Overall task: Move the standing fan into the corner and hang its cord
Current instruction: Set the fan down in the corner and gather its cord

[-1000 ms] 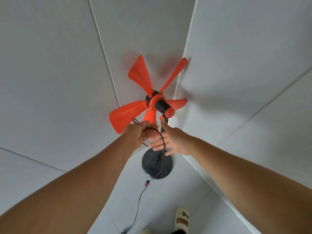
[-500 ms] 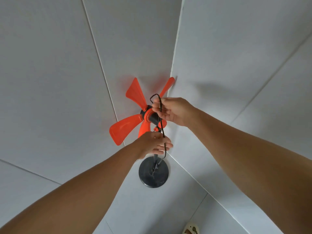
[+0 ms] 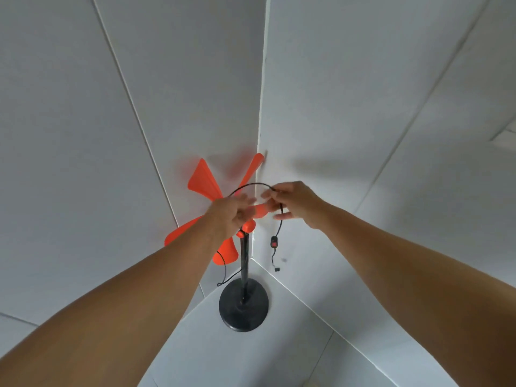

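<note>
The standing fan (image 3: 203, 182) has orange blades, a black pole and a round black base (image 3: 244, 305), and stands upright in the corner of two white walls. Its thin black cord (image 3: 250, 186) arcs between my hands above the fan's head. My left hand (image 3: 230, 212) covers the fan's hub and holds one end of the arc. My right hand (image 3: 293, 202) pinches the other end. From it the cord drops to a small switch with a red button (image 3: 274, 243) and ends in a dangling plug (image 3: 277, 269). Another loop of cord hangs by the pole.
White panelled walls (image 3: 363, 107) meet in a vertical seam directly behind the fan. The floor (image 3: 223, 356) is pale grey tile. The fan's base sits close to both walls.
The cord, before bunched near the pole, now arches over the fan's head between my hands. My left hand rose to the hub. The switch and plug now dangle at the right.
</note>
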